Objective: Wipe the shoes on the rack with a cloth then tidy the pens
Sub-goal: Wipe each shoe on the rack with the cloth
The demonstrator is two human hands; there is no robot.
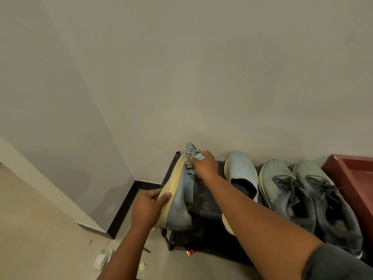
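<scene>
A light blue slip-on shoe (181, 199) with a cream sole is tipped on its side at the left end of the black shoe rack (203, 201). My left hand (150, 207) grips its sole near the heel. My right hand (203, 164) holds a bunched blue-grey striped cloth (191, 153) against the shoe's toe. Its matching shoe (241, 172) sits upright on the rack to the right. No pens can be made out.
Two dark grey-green lace-up sneakers (292, 195) stand on the rack's right side. A reddish-brown cabinet (351, 178) adjoins at the far right. The wall is right behind the rack. Small scraps and a white object (101, 260) lie on the tiled floor at left.
</scene>
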